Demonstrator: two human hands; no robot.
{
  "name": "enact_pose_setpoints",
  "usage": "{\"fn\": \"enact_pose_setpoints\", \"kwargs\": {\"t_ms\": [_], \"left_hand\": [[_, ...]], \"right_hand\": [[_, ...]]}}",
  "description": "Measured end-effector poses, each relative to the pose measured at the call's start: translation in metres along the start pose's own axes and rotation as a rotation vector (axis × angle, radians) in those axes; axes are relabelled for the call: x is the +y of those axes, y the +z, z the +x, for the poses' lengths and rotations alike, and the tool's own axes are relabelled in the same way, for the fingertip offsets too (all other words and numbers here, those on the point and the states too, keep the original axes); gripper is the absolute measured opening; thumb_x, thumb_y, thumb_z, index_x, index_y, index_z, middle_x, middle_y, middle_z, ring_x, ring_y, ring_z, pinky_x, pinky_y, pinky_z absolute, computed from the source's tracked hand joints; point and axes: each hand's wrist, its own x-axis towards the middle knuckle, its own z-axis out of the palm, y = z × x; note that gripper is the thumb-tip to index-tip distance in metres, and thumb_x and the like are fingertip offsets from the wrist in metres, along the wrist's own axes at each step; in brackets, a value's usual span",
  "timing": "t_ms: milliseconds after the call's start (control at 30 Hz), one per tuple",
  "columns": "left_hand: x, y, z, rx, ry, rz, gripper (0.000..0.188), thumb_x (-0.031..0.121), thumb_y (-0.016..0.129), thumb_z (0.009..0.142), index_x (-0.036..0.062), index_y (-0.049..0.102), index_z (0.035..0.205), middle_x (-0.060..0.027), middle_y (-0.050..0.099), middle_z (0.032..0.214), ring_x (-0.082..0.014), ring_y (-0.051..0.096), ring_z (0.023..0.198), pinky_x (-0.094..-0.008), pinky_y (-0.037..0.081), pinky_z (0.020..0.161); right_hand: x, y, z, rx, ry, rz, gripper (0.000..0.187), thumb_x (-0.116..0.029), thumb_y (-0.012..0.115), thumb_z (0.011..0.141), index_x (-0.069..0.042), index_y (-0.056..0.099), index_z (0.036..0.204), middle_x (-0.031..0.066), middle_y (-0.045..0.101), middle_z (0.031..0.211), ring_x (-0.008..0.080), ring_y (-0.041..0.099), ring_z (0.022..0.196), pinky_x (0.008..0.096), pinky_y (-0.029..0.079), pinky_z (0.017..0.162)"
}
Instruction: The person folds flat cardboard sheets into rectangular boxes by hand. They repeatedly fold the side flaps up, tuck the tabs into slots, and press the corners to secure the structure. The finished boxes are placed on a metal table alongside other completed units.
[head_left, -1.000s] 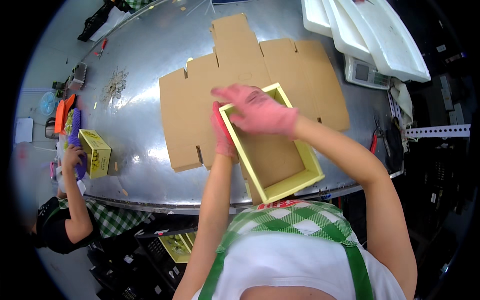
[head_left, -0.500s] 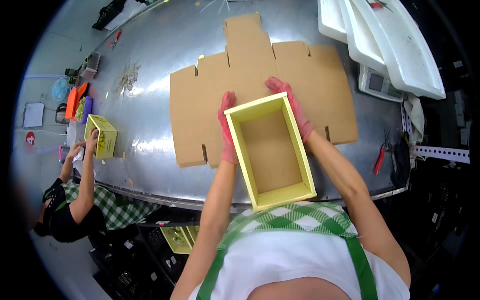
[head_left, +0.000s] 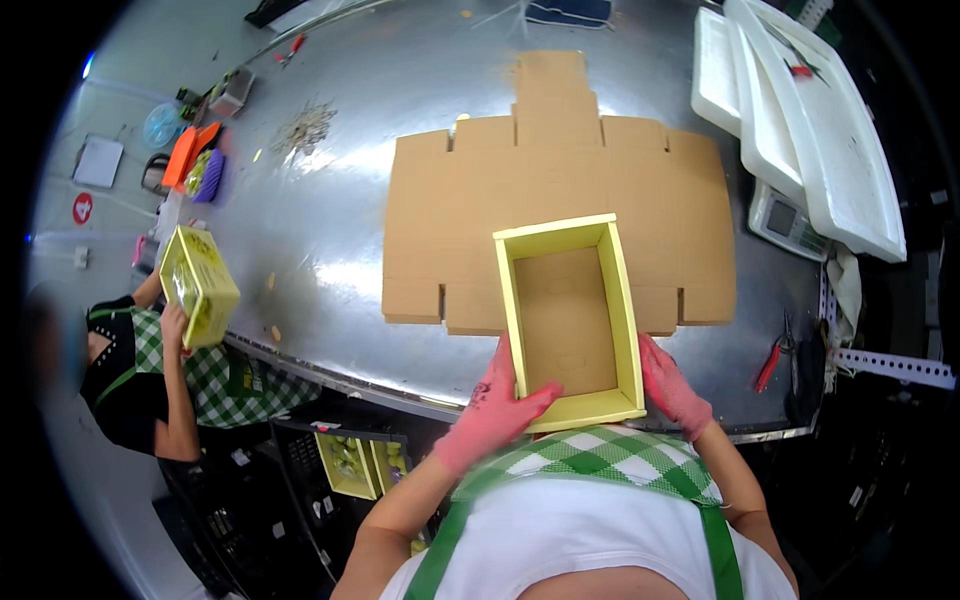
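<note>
An open-topped yellow cardboard box (head_left: 622, 318) with a brown inside bottom is right in front of me, against my green checked apron. My left hand (head_left: 497, 412), in a pink glove, grips its near left corner, the thumb hooked over the rim into the box. At the near right side, my gloved right hand (head_left: 674, 388) holds the outside of the wall; its fingertips are partly hidden. Beneath the box's far part lies a flat, unfolded brown cardboard blank (head_left: 450, 225), with slots cut in its edges.
White foam trays (head_left: 850, 150) lie stacked at the right, beside a scale (head_left: 787, 222). Red-handled pliers (head_left: 770, 366) lie near the right table edge. At the left a co-worker holds a yellow box (head_left: 212, 290). Below the table edge, a black crate (head_left: 305, 480) is near yellow fruit boxes (head_left: 345, 466).
My hands have gone from the box's far end to its near end, and the left thumb is now over the rim. The co-worker has lifted and tilted the other yellow box.
</note>
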Motion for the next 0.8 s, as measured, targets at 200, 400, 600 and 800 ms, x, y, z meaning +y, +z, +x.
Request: {"fn": "enact_pose_setpoints", "kwargs": {"t_ms": [200,400,600,800], "left_hand": [[-0.011,-0.114,0.058,0.38,0.065,-0.463,0.045,0.009,0.059,0.086,-0.0027,0.047,0.127,-0.0144,0.064,0.107,-0.023,0.063,0.094,-0.0327,0.051,0.082],[-0.035,-0.295,0.169,0.743,0.136,-0.394,0.032,0.012,0.06,0.081,-0.0021,0.053,0.109,-0.0149,0.062,0.096,-0.027,0.063,0.079,-0.0393,0.055,0.064],[0.009,-0.324,0.256,0.798,0.111,-0.633,0.066,0.049,0.061,0.084,0.0008,0.044,0.126,-0.0122,0.058,0.108,-0.029,0.059,0.089,-0.0397,0.053,0.065],[-0.03,-0.247,0.243,0.924,0.14,0.17,0.09,0.05,0.066,0.079,-0.0046,0.026,0.139,-0.0241,0.025,0.146,-0.0338,0.026,0.134,-0.0401,0.027,0.108]], "right_hand": [[-0.063,0.016,0.04,-0.005,-0.17,0.584,0.056,-0.04,0.044,0.098,-0.002,0.038,0.139,0.0119,0.049,0.131,0.0202,0.049,0.119,0.0352,0.039,0.102],[-0.014,0.023,0.079,0.023,-0.022,0.605,0.039,-0.026,0.052,0.097,-0.001,0.049,0.127,0.0033,0.056,0.112,0.0122,0.052,0.102,0.0281,0.042,0.094],[-0.012,0.017,0.077,0.075,-0.035,0.611,0.038,-0.021,0.055,0.094,-0.001,0.05,0.126,0.0019,0.056,0.111,0.0097,0.051,0.102,0.0247,0.042,0.091],[0.037,-0.058,0.089,0.754,-0.052,0.196,0.05,-0.029,0.059,0.09,-0.003,0.045,0.13,0.014,0.054,0.125,0.026,0.05,0.117,0.034,0.039,0.097]]}}
